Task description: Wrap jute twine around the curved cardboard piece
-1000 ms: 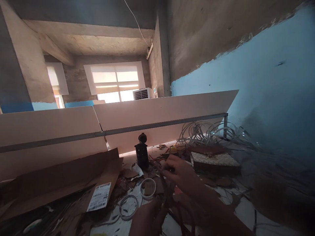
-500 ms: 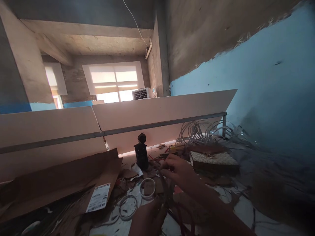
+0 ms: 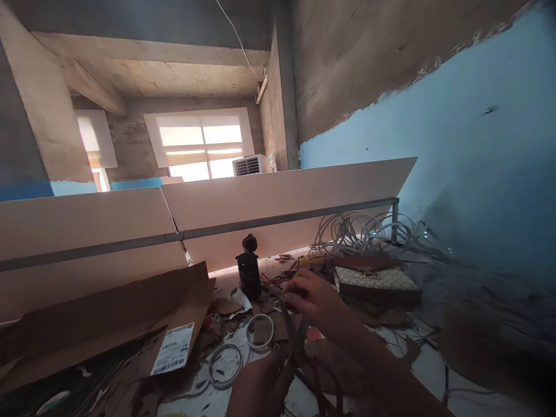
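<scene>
My left hand (image 3: pixel 260 385) is low in the middle, closed on a thin dark strip (image 3: pixel 287 321) like a strap. My right hand (image 3: pixel 310 295) reaches in from the lower right, fingers pinched at the strip's far end. The strip runs between both hands, and reddish strap lengths (image 3: pixel 319 382) hang below. Dim light hides the exact grip. Two tape rings lie left of the hands: one ring (image 3: pixel 273 330) near the strip, another ring (image 3: pixel 240 370) closer to me. A black bottle with its lid up (image 3: pixel 249 278) stands beyond them.
An opened cardboard box (image 3: pixel 117 307) with a white label fills the left side. On the right lie a patterned handbag (image 3: pixel 377 278) and coils of pale tubing (image 3: pixel 343 231). Scraps litter the table (image 3: pixel 217 399). A pale partition (image 3: pixel 278 191) with a metal rail closes the back.
The fingers of my right hand have drawn slightly closer together at the strip's end. My left hand stays almost in place.
</scene>
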Demonstrator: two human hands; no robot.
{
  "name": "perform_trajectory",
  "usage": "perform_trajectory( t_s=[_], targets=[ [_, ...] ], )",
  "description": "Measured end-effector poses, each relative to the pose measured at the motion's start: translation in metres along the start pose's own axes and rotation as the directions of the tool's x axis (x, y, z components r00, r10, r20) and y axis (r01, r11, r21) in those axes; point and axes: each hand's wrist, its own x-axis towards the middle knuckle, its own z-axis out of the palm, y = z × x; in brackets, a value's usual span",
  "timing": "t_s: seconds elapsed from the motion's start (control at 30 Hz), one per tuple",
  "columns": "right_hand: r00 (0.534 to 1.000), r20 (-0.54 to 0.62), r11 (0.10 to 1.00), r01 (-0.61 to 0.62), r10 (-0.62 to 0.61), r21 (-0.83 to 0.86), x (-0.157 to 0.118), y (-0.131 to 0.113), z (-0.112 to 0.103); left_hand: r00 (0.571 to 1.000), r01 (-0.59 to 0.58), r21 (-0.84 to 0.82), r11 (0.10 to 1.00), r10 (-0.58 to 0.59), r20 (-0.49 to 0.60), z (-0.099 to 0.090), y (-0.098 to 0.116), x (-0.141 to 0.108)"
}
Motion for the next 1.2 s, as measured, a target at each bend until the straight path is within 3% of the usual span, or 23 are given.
perform_trajectory(
  t_s=[0.37, 1.2],
  targets=[
    [0.999, -0.025, 0.997, 0.036, -0.038, -0.069, -0.0003, 0.0000, 0.0038, 1.000, -0.022, 0.032, 0.999, 0.022, 0.002, 0.0044, -0.0014, 0.0002],
    [0.999, 0.031, 0.996, -0.045, 0.042, 0.080, -0.0008, 0.0018, -0.0003, 1.000, 0.021, 0.077, 0.997, -0.022, 0.010, 0.0018, 0.0072, -0.0045]
  ],
)
